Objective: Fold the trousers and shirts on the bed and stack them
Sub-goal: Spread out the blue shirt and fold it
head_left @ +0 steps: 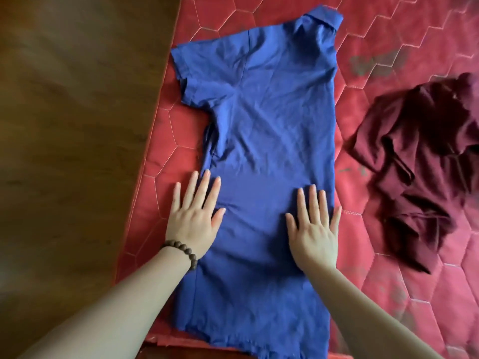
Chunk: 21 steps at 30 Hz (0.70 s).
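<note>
We see a blue shirt (269,156) spread lengthwise on the red quilted bed (388,294), folded in half along its length so that one short sleeve sticks out toward the left edge of the bed and the collar lies at the far end, pointing away from us. Its straight folded edge runs down the right side, and the hem reaches the near edge of the bed at the bottom of the view. Both hands lie flat on the lower part of the shirt with fingers straight and slightly spread, gripping nothing. The left hand (194,216) rests at the shirt's left edge, its thumb and inner fingers on the blue cloth and its outer fingers lying over onto the red cover beside it; a bracelet of brown beads (181,251) circles that wrist. The right hand (315,224) presses on the cloth just inside the folded right edge, with the little finger about at that edge. The two hands are apart, with a band of smooth blue fabric between them. To the right, well apart from the blue shirt, a dark maroon garment (425,161) lies crumpled on the bed; it looks like another shirt, though the heap is too bunched for us to be sure. Left of the bed runs a brown wooden floor (64,125).
</note>
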Available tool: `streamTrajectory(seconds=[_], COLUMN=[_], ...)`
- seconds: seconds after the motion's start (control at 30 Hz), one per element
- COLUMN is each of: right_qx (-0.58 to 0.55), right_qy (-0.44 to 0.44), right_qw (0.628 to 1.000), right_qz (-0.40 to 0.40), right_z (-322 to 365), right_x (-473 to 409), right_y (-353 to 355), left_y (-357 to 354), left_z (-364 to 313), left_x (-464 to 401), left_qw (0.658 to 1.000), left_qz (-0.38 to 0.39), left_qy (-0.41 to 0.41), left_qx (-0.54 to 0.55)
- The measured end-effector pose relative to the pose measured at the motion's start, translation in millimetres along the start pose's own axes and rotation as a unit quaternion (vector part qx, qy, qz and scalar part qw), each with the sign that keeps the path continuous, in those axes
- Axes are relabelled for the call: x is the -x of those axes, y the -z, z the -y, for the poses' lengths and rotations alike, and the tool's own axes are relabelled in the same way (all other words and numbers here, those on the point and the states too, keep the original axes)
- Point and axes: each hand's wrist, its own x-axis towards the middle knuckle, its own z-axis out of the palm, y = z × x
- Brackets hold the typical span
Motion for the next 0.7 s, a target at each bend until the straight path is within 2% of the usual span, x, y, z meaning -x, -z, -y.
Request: streamTrajectory(seconds=[0.07, 0.1, 0.2, 0.23, 0.37, 0.43, 0.5, 0.6, 0.7], right_qx=[-0.004, -0.012, -0.006, 0.002, 0.001, -0.008, -0.016, -0.002, -0.004], right_qy=[-0.031, -0.012, 0.128, 0.140, -0.028, -0.075, -0.031, 0.110, 0.078], right_qw=[0.999, 1.000, 0.991, 0.989, 0.998, 0.996, 0.998, 0.991, 0.991], right_qz=[-0.007, -0.007, 0.024, 0.038, 0.049, 0.045, 0.044, 0.075, 0.111], right_z=[0, 7, 27, 26, -13, -22, -14, 1, -3], right_x=[17, 28, 64, 73, 103, 115, 126, 148, 164], right_y=[1, 1, -5, -8, -10, -8, -6, -10, -10], left_y=[-1, -2, -4, -3, 0, 1, 2, -2, -2], left_z=[0, -3, -10, -8, 10, 10, 2, -10, -10], left_x=[20, 32, 63, 71, 97, 106, 117, 136, 149], left_qw=[1.000, 1.000, 0.998, 0.998, 0.999, 0.999, 1.000, 0.997, 0.996], left_qz=[0.001, 0.006, 0.037, 0.044, 0.038, 0.026, 0.021, 0.047, 0.071], left_qy=[0.012, -0.003, -0.048, -0.042, 0.017, 0.033, 0.002, -0.065, -0.058], left_qx=[0.012, 0.009, -0.013, -0.017, -0.013, -0.002, 0.012, 0.008, 0.011])
